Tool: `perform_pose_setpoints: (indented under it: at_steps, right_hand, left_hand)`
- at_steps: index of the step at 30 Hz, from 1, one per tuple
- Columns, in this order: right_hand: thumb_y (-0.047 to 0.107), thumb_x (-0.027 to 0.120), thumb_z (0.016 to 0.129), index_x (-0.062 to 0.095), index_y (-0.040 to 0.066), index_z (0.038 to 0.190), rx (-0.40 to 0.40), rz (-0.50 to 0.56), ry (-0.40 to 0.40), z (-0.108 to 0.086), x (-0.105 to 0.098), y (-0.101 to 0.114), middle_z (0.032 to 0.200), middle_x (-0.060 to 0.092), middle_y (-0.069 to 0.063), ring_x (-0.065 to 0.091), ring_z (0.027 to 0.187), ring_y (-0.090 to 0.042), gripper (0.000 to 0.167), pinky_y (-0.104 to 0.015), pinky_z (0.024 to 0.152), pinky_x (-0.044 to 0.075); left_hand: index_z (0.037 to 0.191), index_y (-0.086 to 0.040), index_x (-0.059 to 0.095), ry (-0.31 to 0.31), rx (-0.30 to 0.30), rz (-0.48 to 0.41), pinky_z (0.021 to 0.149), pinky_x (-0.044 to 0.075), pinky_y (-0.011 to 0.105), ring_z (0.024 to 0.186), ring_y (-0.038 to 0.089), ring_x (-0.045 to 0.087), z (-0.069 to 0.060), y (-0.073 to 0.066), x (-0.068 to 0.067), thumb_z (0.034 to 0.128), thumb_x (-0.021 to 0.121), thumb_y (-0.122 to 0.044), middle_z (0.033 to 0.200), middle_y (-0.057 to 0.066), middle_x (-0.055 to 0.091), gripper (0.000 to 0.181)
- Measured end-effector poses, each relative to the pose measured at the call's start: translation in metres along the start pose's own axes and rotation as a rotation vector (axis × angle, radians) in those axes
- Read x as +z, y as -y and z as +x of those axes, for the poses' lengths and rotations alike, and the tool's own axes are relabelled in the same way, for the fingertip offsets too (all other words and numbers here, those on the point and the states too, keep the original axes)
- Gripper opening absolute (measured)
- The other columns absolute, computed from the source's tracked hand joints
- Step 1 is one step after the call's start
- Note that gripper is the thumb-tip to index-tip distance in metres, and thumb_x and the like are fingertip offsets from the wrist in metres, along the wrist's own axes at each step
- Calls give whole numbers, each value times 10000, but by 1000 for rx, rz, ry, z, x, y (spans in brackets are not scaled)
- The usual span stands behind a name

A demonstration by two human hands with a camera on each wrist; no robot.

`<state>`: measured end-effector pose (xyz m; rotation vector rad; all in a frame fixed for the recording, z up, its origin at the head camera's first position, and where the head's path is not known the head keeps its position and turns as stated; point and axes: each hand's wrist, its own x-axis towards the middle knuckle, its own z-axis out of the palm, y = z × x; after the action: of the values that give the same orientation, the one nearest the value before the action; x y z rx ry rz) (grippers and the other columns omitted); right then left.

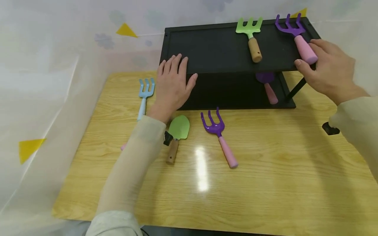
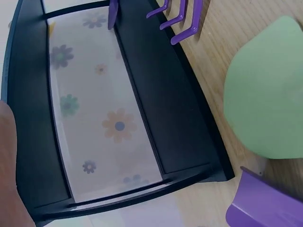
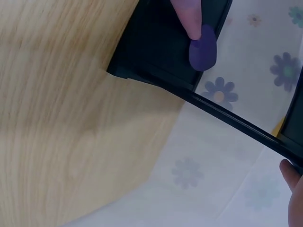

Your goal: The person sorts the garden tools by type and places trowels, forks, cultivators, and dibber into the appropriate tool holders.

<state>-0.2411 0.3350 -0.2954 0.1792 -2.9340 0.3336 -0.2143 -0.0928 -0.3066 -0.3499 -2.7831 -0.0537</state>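
Note:
My left hand rests with spread fingers on the left end of the black shelf's top. At the shelf's right end, my right hand holds a purple fork by its pink handle, fingers on one side and thumb near the handle's end. The fork's tines point to the back. Beside it on the top lies a green fork with a wooden handle. The right wrist view shows only part of this hand, by the shelf's corner.
A purple tool with a pink handle lies on the lower shelf. On the wooden table are a blue fork, a green trowel and another purple fork. A purple tool shows in the left wrist view.

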Motion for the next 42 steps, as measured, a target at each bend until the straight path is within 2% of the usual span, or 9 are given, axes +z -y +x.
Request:
perform_pose_setpoints:
  at_steps: [4, 7, 9, 15, 19, 27, 34, 39, 42]
  right_hand:
    - [496, 336, 960, 292, 43, 1553, 3, 24, -50, 1, 8, 8, 1634, 264, -117, 248, 1500, -357, 748, -730, 1035, 255]
    - [477, 342, 962, 315, 40, 1544, -9, 31, -57, 1, 14, 14, 1620, 295, -125, 277, 1489, -354, 728, -712, 1037, 280]
    - [477, 340, 967, 311, 41, 1546, -14, 29, -50, 1, 16, 19, 1620, 293, -130, 279, 1487, -358, 725, -704, 1044, 289]
    - [474, 326, 971, 333, 48, 1537, 4, 14, -63, -6, 14, 23, 1608, 321, -122, 313, 1469, -372, 709, -708, 1014, 314]
    - [478, 334, 972, 311, 45, 1545, 11, 14, -41, -13, 15, 23, 1616, 299, -130, 295, 1474, -381, 719, -717, 1011, 304]
    - [469, 369, 978, 372, 36, 1518, -34, 22, -92, -24, 34, 31, 1577, 371, -144, 352, 1448, -371, 693, -683, 1043, 333]
    - [463, 392, 976, 412, 46, 1500, -48, 35, -144, -22, 45, 38, 1556, 408, -130, 396, 1421, -369, 670, -657, 1054, 355]
    - [444, 405, 962, 446, 46, 1477, -41, 36, -170, -25, 41, 31, 1548, 425, -117, 418, 1404, -380, 652, -672, 1034, 363]
    - [432, 413, 949, 455, 51, 1471, -33, 57, -164, -25, 43, 32, 1555, 420, -108, 408, 1415, -372, 648, -669, 1034, 356]
  left_hand:
    - [1577, -132, 243, 65, 20, -9, 1259, 93, 443, 1532, 267, 182, -4, 10, -7, 1047, 247, -544, 1647, 89, 231, 672]
    - [1589, -126, 200, 124, 40, -11, 1261, 67, 454, 1542, 273, 145, -11, 19, -12, 1052, 251, -528, 1660, 93, 179, 672]
    - [1588, -119, 198, 135, 61, -9, 1261, 69, 461, 1541, 279, 147, -18, 23, -14, 1055, 283, -506, 1660, 97, 176, 664]
    - [1556, -61, 275, 31, 179, -45, 1251, 130, 492, 1510, 317, 241, -37, 23, -15, 1037, 440, -392, 1616, 144, 283, 637]
    - [1558, -44, 259, -14, 227, -6, 1244, 154, 506, 1499, 331, 262, -45, 24, -11, 1021, 485, -354, 1605, 160, 302, 660]
    - [1585, -54, 161, -87, 215, 56, 1246, 118, 522, 1518, 321, 202, -63, 30, 14, 968, 556, -323, 1634, 144, 242, 780]
    - [1575, -38, 171, -117, 223, 79, 1237, 131, 539, 1504, 342, 221, -64, 38, 19, 955, 547, -329, 1618, 164, 261, 782]
    - [1572, -29, 165, -150, 225, 103, 1234, 129, 553, 1500, 350, 226, -62, 30, 26, 932, 555, -381, 1613, 166, 265, 828]
    - [1568, -23, 163, -150, 223, 113, 1231, 132, 563, 1496, 358, 224, -64, 31, 28, 921, 550, -418, 1610, 171, 260, 851]
